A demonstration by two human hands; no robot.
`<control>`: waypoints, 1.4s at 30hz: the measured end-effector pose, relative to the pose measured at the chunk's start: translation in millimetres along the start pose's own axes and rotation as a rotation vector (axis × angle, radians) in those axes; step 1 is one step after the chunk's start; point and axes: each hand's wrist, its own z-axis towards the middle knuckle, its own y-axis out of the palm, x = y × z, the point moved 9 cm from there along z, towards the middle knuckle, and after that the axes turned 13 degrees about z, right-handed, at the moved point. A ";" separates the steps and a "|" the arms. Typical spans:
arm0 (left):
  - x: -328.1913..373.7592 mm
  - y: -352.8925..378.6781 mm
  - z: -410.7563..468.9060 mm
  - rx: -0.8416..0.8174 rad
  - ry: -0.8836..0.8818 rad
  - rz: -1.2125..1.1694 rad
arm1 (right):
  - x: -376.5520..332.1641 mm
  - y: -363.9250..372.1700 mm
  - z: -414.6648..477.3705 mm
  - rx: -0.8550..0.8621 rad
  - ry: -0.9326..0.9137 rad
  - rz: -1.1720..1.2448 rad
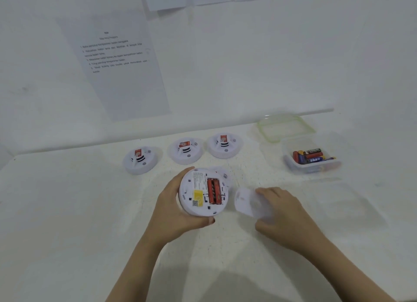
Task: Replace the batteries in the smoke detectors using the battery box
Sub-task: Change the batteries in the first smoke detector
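My left hand (pixel 173 209) grips a white round smoke detector (pixel 203 192) with its back facing me. Its battery bay is uncovered and two red batteries (pixel 214 190) sit in it. My right hand (pixel 282 209) holds the white round back cover (pixel 250 202), blurred, just right of the detector and low over the table. A clear battery box (pixel 312 160) with several batteries stands open at the right. Behind the held detector, part of another detector (pixel 222 174) shows on the table.
Three more smoke detectors (pixel 141 159) (pixel 186 150) (pixel 224 143) stand in a row at the back of the white table (pixel 67 211). The box's green-rimmed lid (pixel 285 127) lies behind the box. A second clear container (pixel 345 202) sits at the right. Printed instruction sheets (pixel 117 60) hang on the wall.
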 end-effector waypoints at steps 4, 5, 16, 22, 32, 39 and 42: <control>0.0 4.3 -1.4 -0.001 0.003 -0.011 | 6.5 13.9 -10.4 -0.112 0.029 0.011; 1.8 7.3 -1.5 -0.008 0.010 -0.013 | 0.9 9.9 -10.3 -0.080 0.028 0.116; 40.5 40.9 0.7 -0.040 0.146 0.033 | -40.0 -22.6 -3.8 0.076 0.033 0.561; 58.0 62.8 4.5 -0.102 0.195 0.059 | -22.7 -31.3 -8.4 0.114 0.110 0.593; 93.3 85.0 11.5 -0.095 0.277 0.063 | -7.7 -70.6 -11.8 0.168 0.064 0.616; 111.6 107.5 25.2 -0.099 0.296 0.028 | 9.8 -106.4 -18.5 0.259 0.000 0.631; 115.4 114.3 33.2 -0.061 0.293 0.031 | 8.1 -130.3 -28.2 0.418 -0.142 0.477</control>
